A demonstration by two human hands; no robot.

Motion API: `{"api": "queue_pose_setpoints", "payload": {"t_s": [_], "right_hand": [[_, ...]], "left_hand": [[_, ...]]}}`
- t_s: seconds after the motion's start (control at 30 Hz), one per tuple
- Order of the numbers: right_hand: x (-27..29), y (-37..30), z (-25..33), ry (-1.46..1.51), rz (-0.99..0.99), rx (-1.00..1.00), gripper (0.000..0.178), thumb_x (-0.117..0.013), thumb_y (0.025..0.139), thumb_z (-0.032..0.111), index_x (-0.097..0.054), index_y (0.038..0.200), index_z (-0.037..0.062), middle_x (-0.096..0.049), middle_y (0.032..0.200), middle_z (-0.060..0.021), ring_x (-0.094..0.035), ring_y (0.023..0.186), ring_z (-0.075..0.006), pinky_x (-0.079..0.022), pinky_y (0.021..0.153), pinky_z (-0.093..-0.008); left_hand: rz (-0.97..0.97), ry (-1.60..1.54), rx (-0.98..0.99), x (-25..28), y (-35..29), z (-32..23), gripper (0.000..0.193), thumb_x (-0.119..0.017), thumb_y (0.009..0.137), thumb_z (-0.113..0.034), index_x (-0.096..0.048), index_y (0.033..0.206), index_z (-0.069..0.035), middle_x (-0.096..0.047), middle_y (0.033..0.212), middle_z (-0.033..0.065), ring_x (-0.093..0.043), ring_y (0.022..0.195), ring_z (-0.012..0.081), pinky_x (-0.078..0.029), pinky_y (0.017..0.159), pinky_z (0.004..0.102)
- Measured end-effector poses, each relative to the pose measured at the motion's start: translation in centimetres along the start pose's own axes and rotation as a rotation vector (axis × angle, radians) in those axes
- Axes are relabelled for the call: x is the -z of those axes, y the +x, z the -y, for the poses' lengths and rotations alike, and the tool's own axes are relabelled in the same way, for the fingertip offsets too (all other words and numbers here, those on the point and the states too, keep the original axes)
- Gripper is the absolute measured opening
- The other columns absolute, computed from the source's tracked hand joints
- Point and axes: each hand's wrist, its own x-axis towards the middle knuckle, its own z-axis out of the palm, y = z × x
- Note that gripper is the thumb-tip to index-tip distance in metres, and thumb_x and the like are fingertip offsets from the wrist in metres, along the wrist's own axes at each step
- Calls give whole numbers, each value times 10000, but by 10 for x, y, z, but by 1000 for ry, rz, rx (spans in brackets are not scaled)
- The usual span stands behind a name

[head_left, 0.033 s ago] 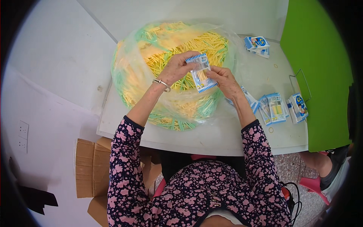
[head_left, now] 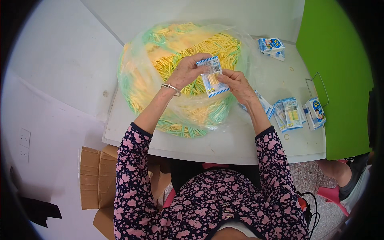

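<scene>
Print shows on packets. Clear packet between my left hand and right hand: blue print plus a dark block near the top, striped bands on both ends; characters too small to read. Fanned packets right on the tabletop: same blue-and-white printing, small lines, too fine to read. Blue-and-white pack beside them: big rounded white lettering on a blue face, cartoon figure below. Upper packs, far right: same kind of bold white lettering on blue, tilted. Packets by my right forearm: blue print, partly hidden.
</scene>
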Motion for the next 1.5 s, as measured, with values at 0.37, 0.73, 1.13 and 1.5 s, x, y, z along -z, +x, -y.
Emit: {"api": "queue_pose_setpoints", "payload": {"t_s": [0.37,0.73,1.13,1.5], "right_hand": [[10,-20,14,-113,26,-50,265,-661,799,196,-636,981,5,-645,896,-28,-573,805,-66,-435,759,-221],[28,-53,28,-198,-34,-78,214,-659,790,176,-653,915,2,-644,834,-15,-550,735,-39,-425,668,-199],[51,-74,20,-185,-99,-75,255,-656,792,180,-646,963,-8,-653,879,-42,-568,768,-56,-432,709,-199],[49,-83,21,-225,-114,-87,248,-638,806,168,-640,980,-9,-655,901,-53,-582,790,-67,-444,731,-205]], "left_hand": [[-14,13,-68,-30,4,-19,359,-626,753,-73,-509,1088,-24,-590,985,49,-567,900,125,-453,808,253],[123,128,-68,-65,18,-28,276,-593,742,-68,-544,1011,-31,-579,916,24,-549,849,94,-456,775,246],[228,-178,61,-70,9,-38,384,-668,756,-112,-516,1101,-39,-591,955,38,-553,843,108,-447,783,255],[240,-59,65,-82,7,-29,338,-616,770,-37,-489,1081,-8,-555,970,35,-536,892,98,-444,788,243]]}}
